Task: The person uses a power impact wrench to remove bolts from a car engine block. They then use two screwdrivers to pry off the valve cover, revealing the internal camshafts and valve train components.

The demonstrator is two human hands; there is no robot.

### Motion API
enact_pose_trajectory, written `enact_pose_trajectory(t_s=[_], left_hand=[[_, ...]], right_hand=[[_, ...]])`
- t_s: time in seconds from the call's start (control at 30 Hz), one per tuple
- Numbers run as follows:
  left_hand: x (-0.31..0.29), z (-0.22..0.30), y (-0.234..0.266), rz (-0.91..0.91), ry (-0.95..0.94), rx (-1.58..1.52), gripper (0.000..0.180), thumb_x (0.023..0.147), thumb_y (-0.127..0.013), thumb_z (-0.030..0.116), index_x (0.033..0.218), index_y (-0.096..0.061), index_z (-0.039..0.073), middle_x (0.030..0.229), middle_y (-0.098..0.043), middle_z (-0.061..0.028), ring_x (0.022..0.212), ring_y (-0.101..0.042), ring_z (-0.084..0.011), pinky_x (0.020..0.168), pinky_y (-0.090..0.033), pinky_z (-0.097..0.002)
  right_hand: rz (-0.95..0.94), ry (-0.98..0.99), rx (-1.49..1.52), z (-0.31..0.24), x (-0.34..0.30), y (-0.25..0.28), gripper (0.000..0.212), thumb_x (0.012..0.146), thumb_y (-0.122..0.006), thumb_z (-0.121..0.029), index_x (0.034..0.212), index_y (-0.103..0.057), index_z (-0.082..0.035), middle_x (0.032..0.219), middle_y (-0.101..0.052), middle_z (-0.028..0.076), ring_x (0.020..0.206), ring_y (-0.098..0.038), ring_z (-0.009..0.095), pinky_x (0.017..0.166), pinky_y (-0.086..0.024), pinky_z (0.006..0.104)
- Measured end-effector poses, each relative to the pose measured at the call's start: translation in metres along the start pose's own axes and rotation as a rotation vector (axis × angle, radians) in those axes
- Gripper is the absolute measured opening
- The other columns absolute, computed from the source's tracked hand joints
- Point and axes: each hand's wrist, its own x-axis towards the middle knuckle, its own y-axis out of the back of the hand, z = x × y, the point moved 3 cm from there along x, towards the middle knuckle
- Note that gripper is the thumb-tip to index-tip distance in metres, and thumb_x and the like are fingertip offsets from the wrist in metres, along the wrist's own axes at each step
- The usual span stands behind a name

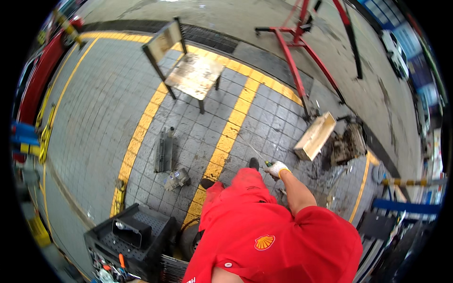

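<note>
Grey paving with yellow stripes lies ahead; right hand [277, 169], gloved, is closed around a small green-tipped tool [267, 163], wooden box [315, 136] just beyond. Left hand is unseen; the work looks unfinished.

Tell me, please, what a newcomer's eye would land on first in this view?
First the red work clothes filling the lower middle, with the gloved right hand holding a thin rod-like tool just above. Next the broad yellow floor lines crossing the grey paving, a worn metal chair standing at upper centre, and a wooden box at the right.
</note>
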Motion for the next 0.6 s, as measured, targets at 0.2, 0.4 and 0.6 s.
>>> enact_pose_trajectory(t_s=[0.2, 0.4, 0.6], left_hand=[[-0.074, 0.069, -0.001, -0.169, -0.183, -0.447, 0.049, 0.114, -0.046, 0.03, 0.155, -0.054, 0.003, 0.149, -0.065, -0.0197, 0.127, -0.069, -0.0323, 0.111, -0.055, -0.0454], [-0.408, 0.312, -0.089, -1.055, 0.008, -0.997, 0.032, 0.109, -0.061, 0.034, 0.127, -0.065, 0.008, 0.106, -0.068, -0.0034, 0.098, -0.063, -0.0189, 0.091, -0.051, -0.0368], [-0.739, 0.427, -0.057, -1.875, 0.187, -0.773, 0.039, 0.106, -0.064, 0.038, 0.126, -0.067, 0.005, 0.086, -0.066, -0.0019, 0.074, -0.062, -0.0144, 0.07, -0.055, -0.0352]], right_hand=[[-0.085, 0.024, 0.067, 0.05, 0.008, 0.007, 0.04, 0.092, -0.081, -0.038, 0.091, -0.07, 0.0, 0.072, -0.068, 0.01, 0.058, -0.064, 0.022, 0.053, -0.052, 0.0419], [0.137, 0.038, 0.173, 0.188, 0.021, 0.059, 0.057, 0.087, -0.084, -0.046, 0.121, -0.073, -0.001, 0.09, -0.077, 0.013, 0.076, -0.073, 0.024, 0.07, -0.059, 0.0418], [0.268, -0.129, 0.475, 0.305, 0.038, 0.121, 0.053, 0.091, -0.082, -0.038, 0.123, -0.07, 0.002, 0.087, -0.074, 0.013, 0.076, -0.073, 0.023, 0.07, -0.059, 0.0393]])
